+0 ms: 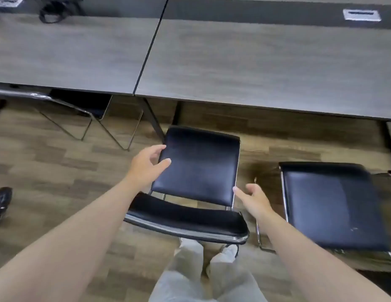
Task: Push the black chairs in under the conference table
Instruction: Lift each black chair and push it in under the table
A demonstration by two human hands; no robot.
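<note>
Chair [196,171] in the middle sits between two open hands: the left hand [146,164] has its fingers spread at the seat's left edge, perhaps just touching, though the view is too soft to be sure, and the right hand [253,199] hovers open beside the right rear corner, gripping nothing. Neither grip has closed. This chair stands clear of the worktop [255,68], its front edge near but not under it. A second chair [334,205] waits further out on the right, while a third chair [81,101] on the left is already tucked in. Next, both hands likely need to grasp the seat or backrest [186,219] and push it straight forward.
</note>
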